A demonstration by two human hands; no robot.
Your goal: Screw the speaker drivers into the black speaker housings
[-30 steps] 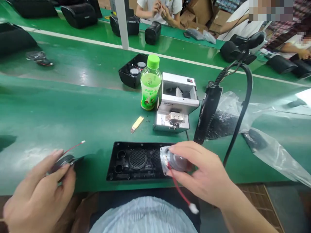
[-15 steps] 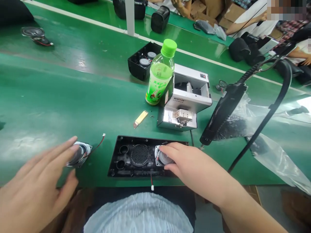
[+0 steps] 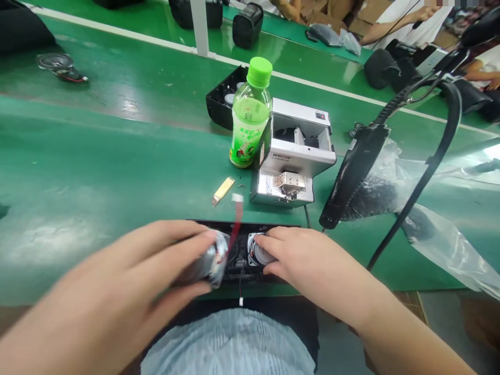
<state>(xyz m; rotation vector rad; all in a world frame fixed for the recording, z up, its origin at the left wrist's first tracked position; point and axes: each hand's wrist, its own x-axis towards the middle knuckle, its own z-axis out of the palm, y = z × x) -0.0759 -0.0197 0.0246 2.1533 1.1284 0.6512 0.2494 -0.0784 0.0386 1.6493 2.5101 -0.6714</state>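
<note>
My left hand (image 3: 152,281) is closed round a small speaker driver (image 3: 213,260), blurred by motion, held over the left part of a black speaker panel (image 3: 246,277). A red lead with a white plug (image 3: 237,198) swings up from that driver. On the panel's right side sits a second speaker driver (image 3: 261,251), with my right hand (image 3: 291,255) gripping it by thumb and fingers. Its thin lead ends in a white plug (image 3: 241,301) hanging past the panel's near edge. Much of the panel is hidden by my hands.
Beyond the panel stand a green-capped bottle (image 3: 250,117) and a silver machine (image 3: 295,156). A yellow-handled cutter (image 3: 223,191) lies near them. At right hangs a black electric screwdriver (image 3: 353,177) over plastic bags (image 3: 441,245). A loose speaker (image 3: 57,62) lies far left.
My left hand has picked up the driver from the table at left and carried it right, over the panel. My right hand stays on the other driver.
</note>
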